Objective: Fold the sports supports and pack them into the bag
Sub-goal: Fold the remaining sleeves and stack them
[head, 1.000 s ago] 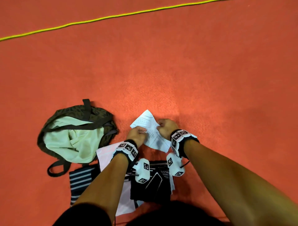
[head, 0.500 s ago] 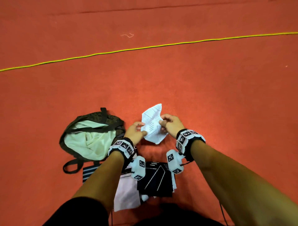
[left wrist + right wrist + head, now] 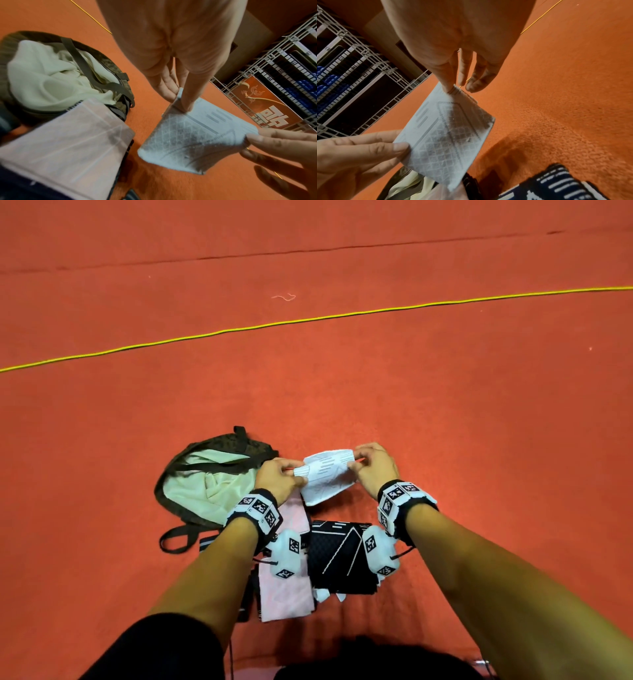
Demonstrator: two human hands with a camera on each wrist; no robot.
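A white knitted sports support [image 3: 325,475] hangs folded in the air between my hands, above the red floor. My left hand [image 3: 279,479] pinches its left top corner and my right hand [image 3: 371,467] pinches its right top corner. The left wrist view shows the support [image 3: 193,140] pinched by my left hand [image 3: 178,97]. In the right wrist view the support [image 3: 447,134] is pinched by my right hand [image 3: 452,88]. The olive bag [image 3: 219,450] lies open at the left with its pale green lining showing. A pink support [image 3: 284,583] and a black support [image 3: 342,559] lie below my wrists.
A yellow cord [image 3: 308,318] crosses the red floor [image 3: 445,405] far ahead. A striped dark support [image 3: 209,542] peeks out beside my left forearm. A wire rack [image 3: 274,81] with boxes stands off to the side in the wrist views.
The white support was lifted off the floor and turned. It now hangs stretched between both hands, closer to the bag's opening than before.
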